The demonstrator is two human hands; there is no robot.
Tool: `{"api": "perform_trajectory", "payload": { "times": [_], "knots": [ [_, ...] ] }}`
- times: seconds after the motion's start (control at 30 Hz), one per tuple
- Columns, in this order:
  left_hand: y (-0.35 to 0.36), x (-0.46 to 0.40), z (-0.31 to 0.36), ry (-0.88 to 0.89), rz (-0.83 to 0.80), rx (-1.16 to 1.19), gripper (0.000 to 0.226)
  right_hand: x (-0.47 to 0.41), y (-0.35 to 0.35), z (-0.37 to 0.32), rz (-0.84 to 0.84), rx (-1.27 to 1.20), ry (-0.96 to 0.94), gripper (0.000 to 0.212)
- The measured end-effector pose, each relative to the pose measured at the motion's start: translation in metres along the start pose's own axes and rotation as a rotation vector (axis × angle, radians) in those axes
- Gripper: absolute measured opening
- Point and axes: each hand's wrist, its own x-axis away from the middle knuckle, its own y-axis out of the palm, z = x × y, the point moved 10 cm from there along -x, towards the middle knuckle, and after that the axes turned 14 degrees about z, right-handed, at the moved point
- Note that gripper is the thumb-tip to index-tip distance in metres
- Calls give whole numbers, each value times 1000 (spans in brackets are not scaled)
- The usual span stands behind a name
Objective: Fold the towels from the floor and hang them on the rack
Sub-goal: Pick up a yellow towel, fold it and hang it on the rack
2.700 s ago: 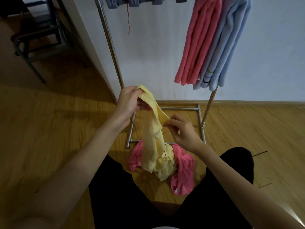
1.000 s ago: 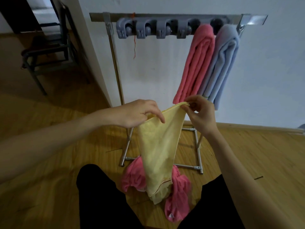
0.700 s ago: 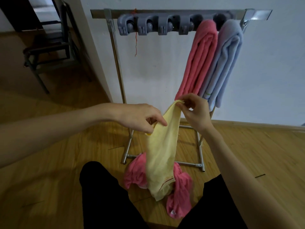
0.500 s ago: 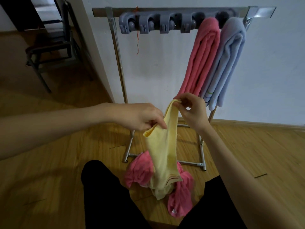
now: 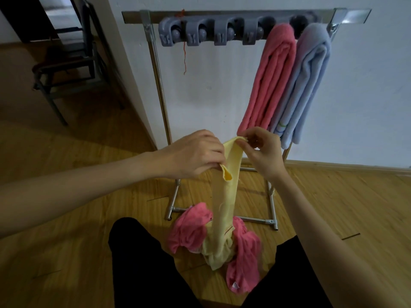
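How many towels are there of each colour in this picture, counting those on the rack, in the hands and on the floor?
Pink: 2, one hanging pink towel on the rack, one crumpled pink towel on the floor
Blue: 1, the blue towel hanging at the rack's right end
Yellow: 1, the yellow towel held by the left hand and right hand
Total: 4 towels

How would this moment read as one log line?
both hands pinch yellow towel top edge | lower end on floor pile | pink, blue towels hung

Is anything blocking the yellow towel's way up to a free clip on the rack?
Nothing visible does. Both hands, left hand and right hand, pinch the yellow towel below the rack; the grey clips left of the hung pink towel are empty.
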Motion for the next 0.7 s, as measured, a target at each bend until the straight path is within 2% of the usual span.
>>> {"api": "perform_trajectory", "payload": {
  "times": [0.27, 0.7],
  "knots": [
    [-5, -3, -23, -222, 185, -64, 37, 9, 9, -3, -128, -163, 104, 7],
    [-13, -4, -27, -285, 286, -133, 35, 14, 9, -15, -230, -332, 180, 15]
  ]
}}
